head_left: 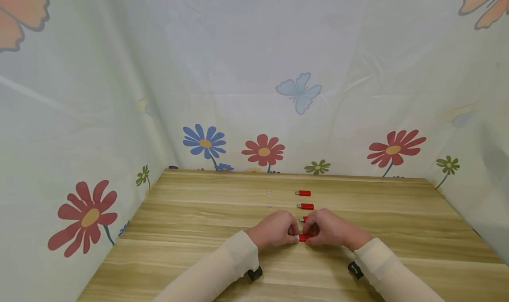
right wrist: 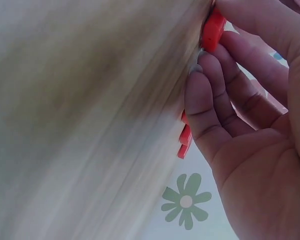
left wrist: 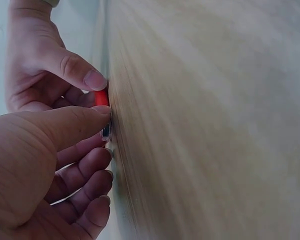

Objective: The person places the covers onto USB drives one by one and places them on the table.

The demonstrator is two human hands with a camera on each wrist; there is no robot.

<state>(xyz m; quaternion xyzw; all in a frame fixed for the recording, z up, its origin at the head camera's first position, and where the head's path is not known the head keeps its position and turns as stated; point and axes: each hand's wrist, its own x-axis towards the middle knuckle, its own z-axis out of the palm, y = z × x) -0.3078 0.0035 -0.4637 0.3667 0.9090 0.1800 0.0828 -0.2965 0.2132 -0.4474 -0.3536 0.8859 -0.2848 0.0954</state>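
Both hands meet over one red USB stick (head_left: pixel 304 238) close to the tabletop. My right hand (head_left: pixel 330 227) pinches its red body between thumb and fingers, and the red end (right wrist: pixel 213 31) shows past the fingertips in the right wrist view. From the other side my left hand (head_left: pixel 276 229) pinches the stick at its plug end, thumb across it. A shiny, glassy-edged plug end (left wrist: pixel 106 131) shows below that thumb in the left wrist view. Just beyond the hands lies another red USB stick (head_left: pixel 304 219), partly hidden by the right hand.
Two more red USB sticks, a nearer one (head_left: pixel 305 206) and a farther one (head_left: pixel 303 193), lie in the same column, plugs pointing left. To their left are two small clear pieces (head_left: pixel 269 192). A flowered curtain (head_left: pixel 238 94) surrounds the wooden table (head_left: pixel 199 204) at the back and sides.
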